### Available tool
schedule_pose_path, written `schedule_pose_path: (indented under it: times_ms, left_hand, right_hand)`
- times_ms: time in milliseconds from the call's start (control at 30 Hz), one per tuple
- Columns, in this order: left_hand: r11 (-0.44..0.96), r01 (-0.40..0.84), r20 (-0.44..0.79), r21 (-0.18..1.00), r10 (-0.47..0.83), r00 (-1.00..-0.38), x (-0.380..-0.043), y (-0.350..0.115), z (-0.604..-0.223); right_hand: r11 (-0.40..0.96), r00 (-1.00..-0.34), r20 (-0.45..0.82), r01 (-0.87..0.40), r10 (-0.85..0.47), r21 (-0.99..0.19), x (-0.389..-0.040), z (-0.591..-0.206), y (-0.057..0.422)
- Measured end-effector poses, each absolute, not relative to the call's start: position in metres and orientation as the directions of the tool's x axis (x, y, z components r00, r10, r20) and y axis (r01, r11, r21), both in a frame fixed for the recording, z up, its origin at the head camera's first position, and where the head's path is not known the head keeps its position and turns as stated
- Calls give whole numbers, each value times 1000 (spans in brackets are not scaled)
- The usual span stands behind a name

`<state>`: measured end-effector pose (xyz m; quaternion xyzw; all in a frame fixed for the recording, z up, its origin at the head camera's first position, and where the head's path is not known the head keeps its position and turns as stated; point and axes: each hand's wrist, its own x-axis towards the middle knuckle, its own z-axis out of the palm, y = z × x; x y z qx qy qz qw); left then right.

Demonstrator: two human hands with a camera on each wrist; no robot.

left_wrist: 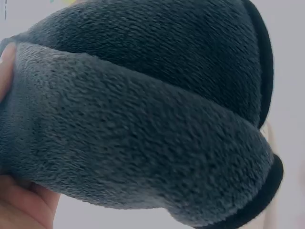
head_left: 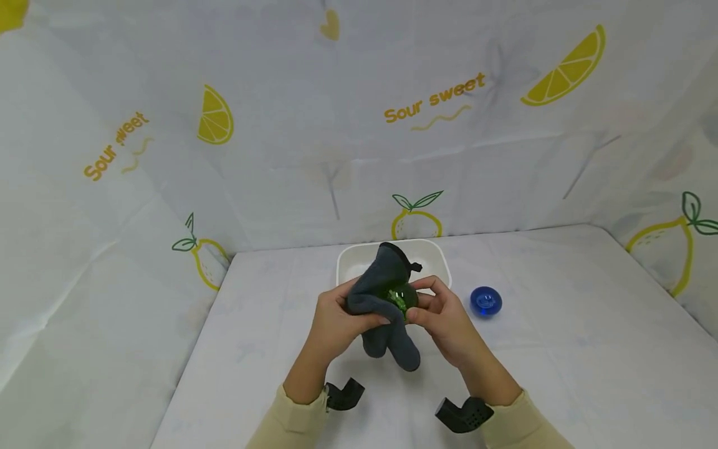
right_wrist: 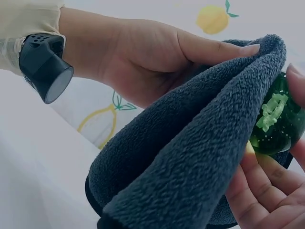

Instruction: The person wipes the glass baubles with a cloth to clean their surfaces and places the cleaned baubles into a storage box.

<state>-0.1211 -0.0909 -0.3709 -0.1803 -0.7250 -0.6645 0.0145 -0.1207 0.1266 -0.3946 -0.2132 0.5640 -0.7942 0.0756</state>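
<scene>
In the head view, my left hand (head_left: 335,319) holds a folded dark grey-blue plush cloth (head_left: 374,287) with black edging, thumb lying over the fold. My right hand (head_left: 444,319) pinches a round green glass piece (right_wrist: 281,131) between thumb and fingers, against the cloth. A light green raised-looking figure and small pale specks show in the glass. Folds of the cloth (left_wrist: 128,129) fill most of the left wrist view, hiding the glass there. Lower ends of the cloth hang down between my wrists.
A white tray (head_left: 349,263) stands behind the cloth, partly covered by it. To the right of my right hand, a round blue glass piece (head_left: 485,302) lies on the white-covered table (head_left: 561,349). A lemon-printed sheet (head_left: 280,156) rises behind and at the sides.
</scene>
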Motion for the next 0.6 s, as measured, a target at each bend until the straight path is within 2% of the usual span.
schedule_pose_path:
  times_ms: [100,233,500,600]
  left_hand:
    - [70,258,228,964,292,-929,-121,-91,-371]
    - [116,289,235,950,340,-911,-122,-91,-371]
    - [166,350,287,922,314,-905,-121,-92,-370]
    - [181,377,309,908,318,-896,-122,-93,-369]
  right_hand:
    - [-342,-894,279,-154,-352,-927,-121,-395,127]
    - [-317,-898,304,-201,-319,-927,-119,-395,127]
    - [-207,-924,295,-247,-243,-947,-116,-392,125]
    - [-109,-918,329,-312,-222,-944,-115,-390,126]
